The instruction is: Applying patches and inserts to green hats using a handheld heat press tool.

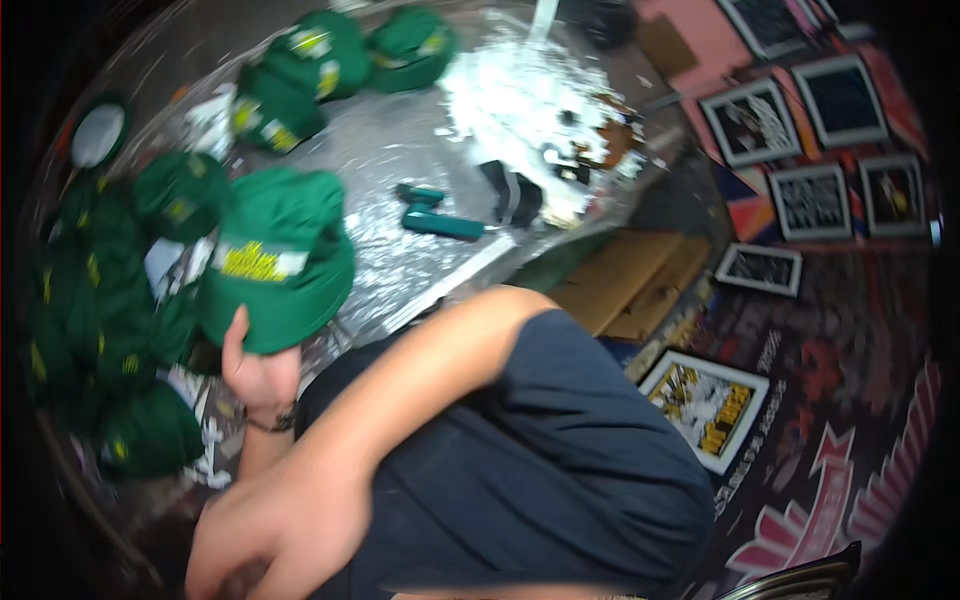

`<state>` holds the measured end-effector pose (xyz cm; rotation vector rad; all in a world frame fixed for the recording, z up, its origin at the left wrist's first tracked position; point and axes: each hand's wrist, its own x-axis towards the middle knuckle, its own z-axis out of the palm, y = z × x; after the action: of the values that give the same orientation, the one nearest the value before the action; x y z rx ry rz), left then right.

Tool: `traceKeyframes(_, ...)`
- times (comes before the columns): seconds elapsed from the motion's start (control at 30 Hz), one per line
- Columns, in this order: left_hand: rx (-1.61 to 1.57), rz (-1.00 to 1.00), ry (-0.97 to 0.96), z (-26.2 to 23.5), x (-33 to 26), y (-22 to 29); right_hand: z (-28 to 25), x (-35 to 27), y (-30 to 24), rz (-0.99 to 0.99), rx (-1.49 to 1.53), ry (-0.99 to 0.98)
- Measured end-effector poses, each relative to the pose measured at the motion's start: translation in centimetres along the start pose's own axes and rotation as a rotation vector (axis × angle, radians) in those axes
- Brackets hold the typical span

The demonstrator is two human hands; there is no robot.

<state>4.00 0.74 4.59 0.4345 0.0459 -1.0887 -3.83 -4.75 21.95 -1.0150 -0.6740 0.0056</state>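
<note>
My left hand [265, 375], with a dark bracelet at the wrist, grips the lower edge of a green cap [295, 225]. The cap has a yellow-and-white patch on its front and is held up over the table's left side. My bare right forearm crosses in front of my dark shirt. Near the lower left edge, my right hand [290, 515] has its fingers curled, blurred and partly cut off by the picture's edge. Whatever they close on is hidden. More green caps [100, 290] lie heaped left of the held one.
Several green caps [310, 65] stand at the far side of the plastic-covered table [385, 155]. A heap of white scraps [530, 100] lies at the back right, near a teal tool [443, 222]. Right of the table are cardboard [625, 280] and framed pictures [710, 405].
</note>
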Motion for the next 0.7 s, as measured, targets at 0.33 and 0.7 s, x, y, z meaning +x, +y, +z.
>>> traceKeyframes(0.33, -0.002, -0.379, 0.148, -4.1, -1.7, 2.3, 4.7, 4.0, 6.6, -0.075, 0.188, 0.003)
traceKeyframes(0.7, 0.127, -0.505, 0.208, -5.7, -1.1, 2.5, 4.3, 4.3, 7.7, -0.137, 0.036, 0.056)
